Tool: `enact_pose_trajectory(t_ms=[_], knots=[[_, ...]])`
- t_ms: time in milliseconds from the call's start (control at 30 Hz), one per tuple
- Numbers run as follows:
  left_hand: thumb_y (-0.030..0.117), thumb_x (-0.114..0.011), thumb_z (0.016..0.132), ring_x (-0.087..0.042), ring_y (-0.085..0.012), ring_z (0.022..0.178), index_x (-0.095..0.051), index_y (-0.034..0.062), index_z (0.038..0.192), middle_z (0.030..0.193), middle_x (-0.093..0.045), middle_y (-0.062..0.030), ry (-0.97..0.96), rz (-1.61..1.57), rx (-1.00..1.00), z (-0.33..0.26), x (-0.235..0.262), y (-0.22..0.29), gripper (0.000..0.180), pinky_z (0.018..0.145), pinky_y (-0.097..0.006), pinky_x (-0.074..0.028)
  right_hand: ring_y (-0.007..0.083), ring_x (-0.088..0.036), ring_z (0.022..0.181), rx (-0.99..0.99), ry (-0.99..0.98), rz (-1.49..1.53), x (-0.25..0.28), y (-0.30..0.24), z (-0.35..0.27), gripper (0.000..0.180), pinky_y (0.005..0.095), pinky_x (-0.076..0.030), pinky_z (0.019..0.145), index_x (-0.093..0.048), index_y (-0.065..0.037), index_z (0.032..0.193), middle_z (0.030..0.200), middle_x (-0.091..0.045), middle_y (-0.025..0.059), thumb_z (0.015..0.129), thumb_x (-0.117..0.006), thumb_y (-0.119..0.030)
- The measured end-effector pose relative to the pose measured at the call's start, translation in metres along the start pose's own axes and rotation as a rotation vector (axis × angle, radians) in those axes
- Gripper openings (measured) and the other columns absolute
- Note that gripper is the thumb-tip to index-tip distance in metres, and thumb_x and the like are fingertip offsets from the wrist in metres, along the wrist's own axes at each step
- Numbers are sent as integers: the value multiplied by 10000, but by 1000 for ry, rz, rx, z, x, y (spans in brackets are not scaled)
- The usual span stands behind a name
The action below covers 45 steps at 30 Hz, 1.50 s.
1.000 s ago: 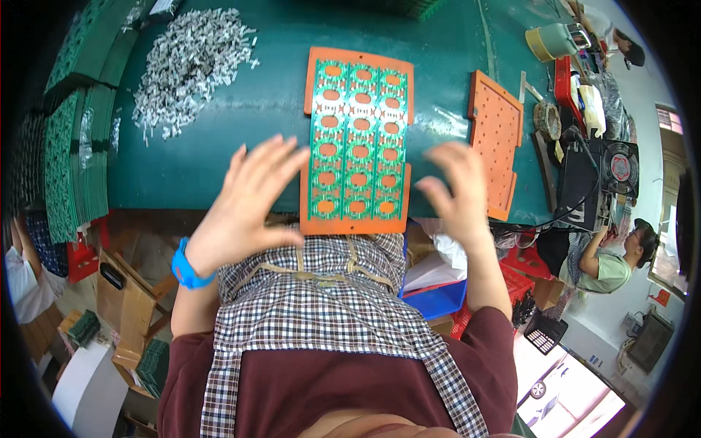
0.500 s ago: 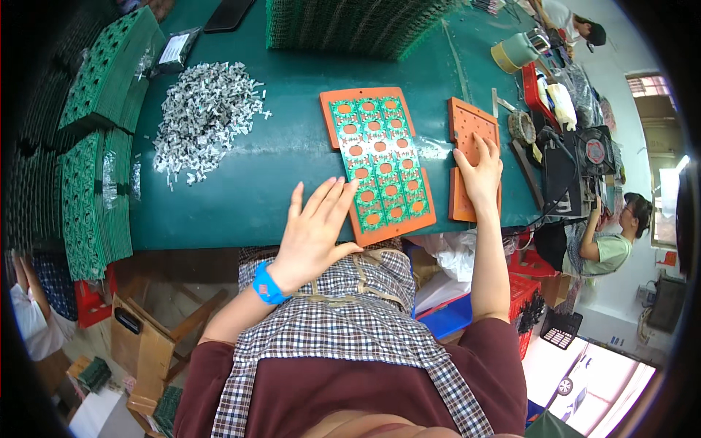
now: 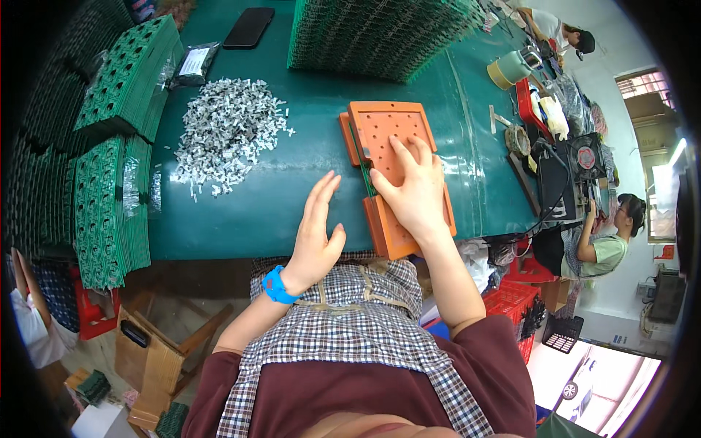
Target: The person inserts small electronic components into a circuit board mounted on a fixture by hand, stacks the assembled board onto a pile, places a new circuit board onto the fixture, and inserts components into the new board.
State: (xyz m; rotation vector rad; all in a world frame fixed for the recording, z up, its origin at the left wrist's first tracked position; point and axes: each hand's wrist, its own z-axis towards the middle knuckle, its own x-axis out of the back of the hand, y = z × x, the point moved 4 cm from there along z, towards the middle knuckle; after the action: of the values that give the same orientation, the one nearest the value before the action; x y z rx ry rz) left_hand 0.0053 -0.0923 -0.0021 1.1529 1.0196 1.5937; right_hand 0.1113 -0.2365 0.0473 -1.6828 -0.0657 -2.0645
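My right hand (image 3: 418, 196) grips an orange plate (image 3: 376, 123) dotted with small holes, its fingers spread over the top and the thumb at the left edge. Under that plate lies a second orange plate (image 3: 347, 140), its edge sticking out on the left. Between the two, a thin strip of green circuit board (image 3: 367, 175) shows; the rest is covered. Just left of the plates my left hand (image 3: 314, 244) hovers at the table's near edge, fingers stretched out and nothing in it.
A heap of small white-grey parts (image 3: 226, 131) lies on the green table (image 3: 307, 102). Stacks of green boards (image 3: 106, 208) stand at the left, another stack (image 3: 380, 36) at the back. A black phone (image 3: 249, 28), a tape roll (image 3: 518, 140) and a fan (image 3: 586, 157) are around. Other people sit at the right.
My right hand has brought the holed orange plate leftward onto the circuit board, covering it. My left hand has come off the board's lower left side.
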Motion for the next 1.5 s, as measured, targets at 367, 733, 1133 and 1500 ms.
enact_pose_trajectory(t_ms=[367, 733, 1133, 1500], knots=[[-99, -496, 780, -394, -275, 1325, -279, 50, 1457, 1477, -317, -142, -78, -169, 140, 12, -1, -1, 726, 1102, -414, -303, 385, -464, 1186, -254, 44, -50, 40, 157, -2, 594, 451, -367, 1027, -570, -107, 1289, 1338, -471, 190, 778, -703, -380], [307, -559, 926, -637, -370, 891, -630, -4, 1075, 996, -633, -224, -324, 809, -428, 203, -28, -29, 352, 776, -447, -517, 292, -629, 708, -222, -452, 532, 6, 96, -106, 287, 384, -469, 631, -656, 23, 751, 743, -633, 185, 884, -603, -226], [466, -458, 949, -639, -320, 798, -636, -57, 859, 843, -647, -193, -225, 640, 149, 69, 17, -7, 560, 729, -408, -518, 237, -604, 1054, -546, -183, 1443, -11, 104, -161, 472, 354, -513, 837, -486, 40, 1255, 1195, -593, 152, 1013, -390, -354], [172, -547, 955, -651, -139, 741, -597, -56, 1147, 970, -680, -124, -560, -355, 585, -22, 0, 23, 303, 631, -267, -529, 127, -585, 1033, -138, -806, 1004, -41, 133, 114, 356, 270, -458, 892, -589, 26, 1219, 1154, -641, 75, 962, -511, -207]])
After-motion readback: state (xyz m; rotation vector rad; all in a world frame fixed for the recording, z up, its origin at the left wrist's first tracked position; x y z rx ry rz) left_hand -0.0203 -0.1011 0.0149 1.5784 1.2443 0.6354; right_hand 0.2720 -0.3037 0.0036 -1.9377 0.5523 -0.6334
